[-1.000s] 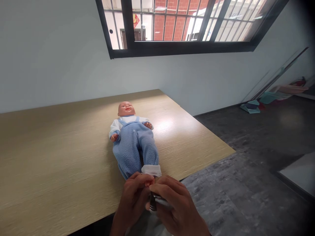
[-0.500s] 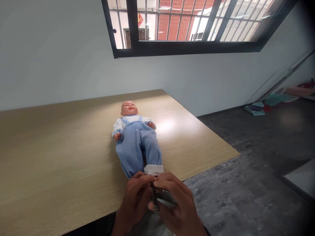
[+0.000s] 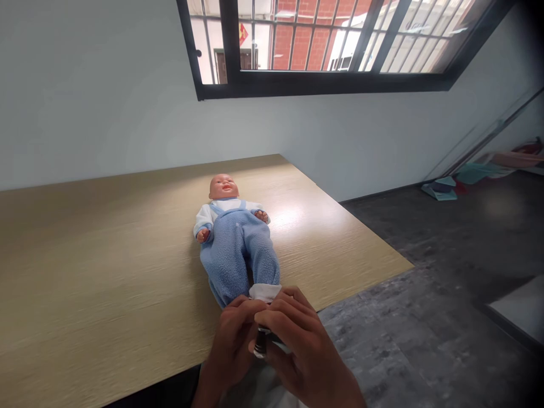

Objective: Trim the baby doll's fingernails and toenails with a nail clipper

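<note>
A baby doll in blue fleece overalls and a white shirt lies on its back on the table, head toward the wall. At its near foot, below the white cuff, my left hand is closed with bent fingers, seemingly around the foot, which is mostly hidden. My right hand grips a small metal nail clipper between thumb and fingers, its ridged end toward me. The clipper's tip is hidden by my fingers. Both hands touch or nearly touch in front of the doll's legs.
The wooden table ends just under my hands and slopes off to a corner at right. Behind it are a wall and a barred window. Dustpans lie on the grey floor at the far right.
My right hand has turned and shifted slightly left, its fingers now covering more of the clipper. The clipper's visible end has moved left and up. Doll and left hand stay nearly put.
</note>
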A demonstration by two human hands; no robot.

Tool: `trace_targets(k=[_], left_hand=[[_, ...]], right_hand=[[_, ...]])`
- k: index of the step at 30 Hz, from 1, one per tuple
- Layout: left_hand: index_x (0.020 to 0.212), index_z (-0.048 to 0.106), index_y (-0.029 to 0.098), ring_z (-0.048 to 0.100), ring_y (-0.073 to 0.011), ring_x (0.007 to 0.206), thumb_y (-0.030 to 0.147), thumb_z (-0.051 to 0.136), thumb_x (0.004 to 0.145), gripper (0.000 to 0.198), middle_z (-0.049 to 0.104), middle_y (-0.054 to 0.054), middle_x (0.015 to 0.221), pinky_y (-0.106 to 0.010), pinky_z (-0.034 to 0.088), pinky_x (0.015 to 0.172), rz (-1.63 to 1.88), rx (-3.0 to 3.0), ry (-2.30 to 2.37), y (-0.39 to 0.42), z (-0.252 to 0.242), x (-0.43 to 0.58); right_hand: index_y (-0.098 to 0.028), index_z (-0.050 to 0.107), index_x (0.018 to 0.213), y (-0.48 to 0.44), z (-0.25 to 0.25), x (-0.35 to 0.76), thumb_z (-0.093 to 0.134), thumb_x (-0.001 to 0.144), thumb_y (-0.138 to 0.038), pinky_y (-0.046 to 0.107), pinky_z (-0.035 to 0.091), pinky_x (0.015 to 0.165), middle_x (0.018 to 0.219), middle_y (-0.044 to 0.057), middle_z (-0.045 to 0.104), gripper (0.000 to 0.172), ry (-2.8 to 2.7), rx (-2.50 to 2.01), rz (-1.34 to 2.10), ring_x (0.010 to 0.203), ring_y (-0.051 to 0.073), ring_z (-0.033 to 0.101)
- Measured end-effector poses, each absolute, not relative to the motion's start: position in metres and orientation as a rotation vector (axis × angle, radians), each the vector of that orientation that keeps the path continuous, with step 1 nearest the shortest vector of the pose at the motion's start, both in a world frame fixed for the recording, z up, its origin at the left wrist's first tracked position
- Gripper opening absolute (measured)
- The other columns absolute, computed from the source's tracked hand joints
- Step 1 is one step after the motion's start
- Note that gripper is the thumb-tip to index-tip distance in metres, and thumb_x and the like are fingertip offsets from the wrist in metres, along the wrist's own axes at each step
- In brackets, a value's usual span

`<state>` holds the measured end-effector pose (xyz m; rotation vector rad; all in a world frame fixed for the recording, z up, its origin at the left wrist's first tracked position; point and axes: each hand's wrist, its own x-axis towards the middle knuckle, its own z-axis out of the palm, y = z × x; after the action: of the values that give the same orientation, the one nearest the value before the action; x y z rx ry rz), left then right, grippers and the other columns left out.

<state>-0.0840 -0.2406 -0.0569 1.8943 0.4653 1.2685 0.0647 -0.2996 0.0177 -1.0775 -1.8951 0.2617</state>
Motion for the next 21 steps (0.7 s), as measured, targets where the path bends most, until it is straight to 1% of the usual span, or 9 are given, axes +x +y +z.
trace_targets(k=[3, 5, 8, 11, 14, 16, 19, 21], left_hand=[[0.107, 0.068, 0.022, 0.067, -0.0167, 0.069, 0.031, 0.053, 0.103, 0.018, 0.076, -0.001, 0.086, -0.030, 0.052, 0.078, 1.265, 1.900, 0.477, -0.240, -0.058, -0.084], [0.103, 0.068, 0.022, 0.066, -0.0168, 0.069, 0.030, 0.053, 0.102, 0.017, 0.074, -0.001, 0.085, -0.030, 0.053, 0.077, 1.255, 1.899, 0.490, -0.240, -0.059, -0.084], [0.097, 0.067, 0.022, 0.066, -0.0174, 0.070, 0.032, 0.052, 0.101, 0.019, 0.073, -0.002, 0.084, -0.031, 0.053, 0.076, 1.243, 1.902, 0.504, -0.241, -0.062, -0.084], [0.090, 0.063, 0.021, 0.066, -0.0184, 0.072, 0.035, 0.052, 0.100, 0.020, 0.072, -0.002, 0.083, -0.031, 0.055, 0.076, 1.247, 1.894, 0.534, -0.242, -0.065, -0.085], [0.093, 0.064, 0.021, 0.069, -0.0202, 0.075, 0.038, 0.053, 0.099, 0.021, 0.073, -0.004, 0.085, -0.033, 0.056, 0.076, 1.242, 1.902, 0.562, -0.243, -0.063, -0.085], [0.093, 0.065, 0.022, 0.069, -0.0205, 0.072, 0.039, 0.052, 0.100, 0.023, 0.073, -0.003, 0.083, -0.034, 0.057, 0.076, 1.238, 1.920, 0.576, -0.243, -0.059, -0.084], [0.082, 0.063, 0.023, 0.066, -0.0187, 0.063, 0.037, 0.052, 0.101, 0.027, 0.071, 0.000, 0.072, -0.034, 0.058, 0.072, 1.256, 1.937, 0.580, -0.244, -0.051, -0.083], [0.076, 0.061, 0.023, 0.065, -0.0185, 0.062, 0.036, 0.051, 0.103, 0.031, 0.069, 0.000, 0.069, -0.034, 0.058, 0.069, 1.275, 1.937, 0.587, -0.245, -0.047, -0.082]], right_hand=[[-0.021, 0.053, 0.100, -0.297, 0.024, 0.064, 0.048, 0.110, -0.028, 0.037, 0.038, 0.085, 0.092, 0.001, 0.067, 0.013, -1.966, -1.126, 0.298, 0.080, 0.018, 0.056], [-0.022, 0.051, 0.097, -0.297, 0.026, 0.063, 0.049, 0.109, -0.026, 0.036, 0.036, 0.085, 0.093, 0.000, 0.066, 0.013, -1.990, -1.139, 0.319, 0.079, 0.018, 0.056], [-0.022, 0.047, 0.091, -0.296, 0.028, 0.061, 0.049, 0.106, -0.018, 0.035, 0.033, 0.083, 0.086, -0.002, 0.063, 0.016, -2.006, -1.116, 0.293, 0.073, 0.016, 0.051], [-0.022, 0.050, 0.094, -0.295, 0.030, 0.059, 0.052, 0.100, -0.013, 0.035, 0.031, 0.082, 0.085, -0.003, 0.062, 0.011, -2.000, -1.127, 0.292, 0.072, 0.016, 0.050], [-0.023, 0.050, 0.092, -0.293, 0.033, 0.057, 0.053, 0.098, -0.013, 0.035, 0.030, 0.083, 0.083, -0.004, 0.061, 0.012, -2.008, -1.130, 0.305, 0.071, 0.015, 0.049], [-0.023, 0.048, 0.090, -0.293, 0.035, 0.056, 0.051, 0.099, -0.012, 0.035, 0.030, 0.083, 0.081, -0.005, 0.060, 0.014, -2.026, -1.125, 0.308, 0.071, 0.016, 0.049], [-0.023, 0.049, 0.092, -0.292, 0.037, 0.054, 0.051, 0.098, -0.012, 0.036, 0.030, 0.082, 0.085, -0.003, 0.062, 0.013, -2.041, -1.166, 0.305, 0.073, 0.017, 0.050], [-0.023, 0.049, 0.091, -0.291, 0.037, 0.053, 0.052, 0.096, -0.010, 0.036, 0.030, 0.081, 0.085, -0.003, 0.061, 0.014, -2.056, -1.195, 0.291, 0.074, 0.017, 0.050]])
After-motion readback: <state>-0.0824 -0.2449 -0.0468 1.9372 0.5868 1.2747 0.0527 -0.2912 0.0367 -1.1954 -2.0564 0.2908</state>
